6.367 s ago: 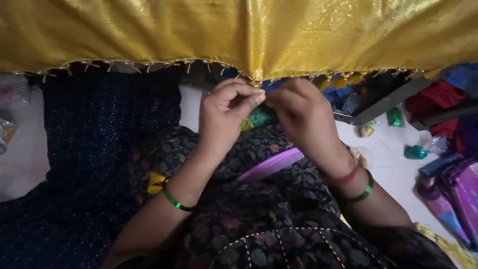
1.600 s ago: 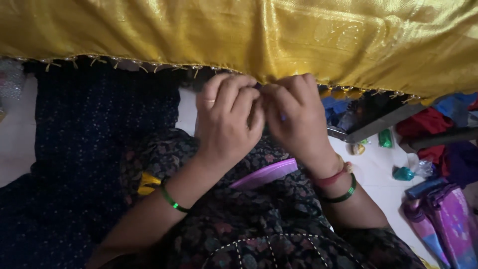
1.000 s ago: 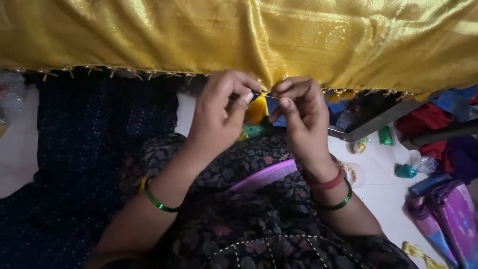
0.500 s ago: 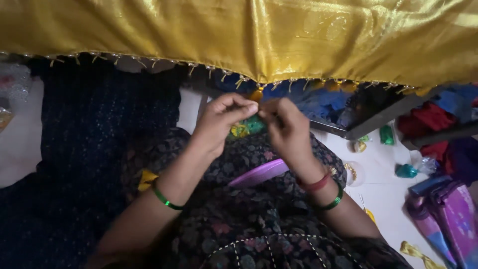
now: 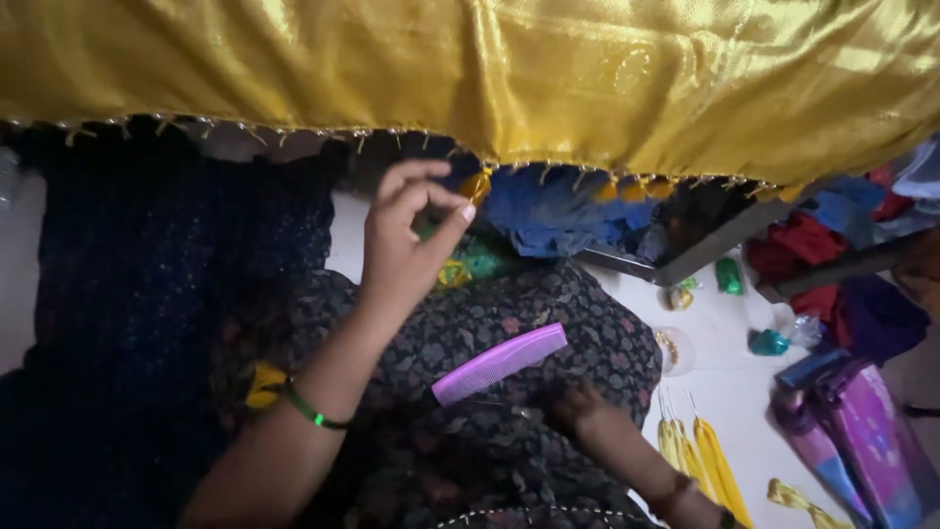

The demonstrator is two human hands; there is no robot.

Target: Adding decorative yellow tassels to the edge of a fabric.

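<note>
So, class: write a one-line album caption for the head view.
Left hand raised near the fringe of a gold cloth; right hand beside a purple comb.

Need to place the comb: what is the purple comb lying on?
The purple comb lies on the dark floral cloth over the person's lap, free of both hands. The right hand rests just below it; what that cloth covers cannot be seen.

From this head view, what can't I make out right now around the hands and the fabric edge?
- Left hand: whether the pinched fingers hold a thread; too fine to see.
- Right hand: fingers lost in shadow on the patterned lap, beside the purple comb.
- Gold fabric: top cut off by the frame edge; it hides everything behind.
- Yellow tassels: lower ends cut off at the bottom edge.
</note>
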